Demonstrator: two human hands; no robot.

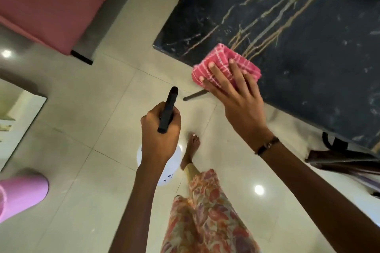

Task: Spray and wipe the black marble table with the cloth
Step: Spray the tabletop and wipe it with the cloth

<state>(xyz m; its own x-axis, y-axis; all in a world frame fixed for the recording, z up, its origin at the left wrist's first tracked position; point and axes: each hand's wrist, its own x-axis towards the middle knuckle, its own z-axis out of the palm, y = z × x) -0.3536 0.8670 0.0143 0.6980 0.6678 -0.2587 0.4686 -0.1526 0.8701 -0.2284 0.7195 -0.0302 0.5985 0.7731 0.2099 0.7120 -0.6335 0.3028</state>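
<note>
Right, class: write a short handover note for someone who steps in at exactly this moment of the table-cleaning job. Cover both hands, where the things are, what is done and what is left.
Left hand: grips the spray bottle by its black head, held over the floor, off the table; the white body hangs below the hand.
Right hand: fingers spread flat on the folded pink checked cloth, pressing it at the near edge of the black marble table.
Done: cloth and spray are in hand, cloth at the table edge. Whether the top has been sprayed cannot be told.
Left: spray if needed, then wipe the rest of the top.
</note>
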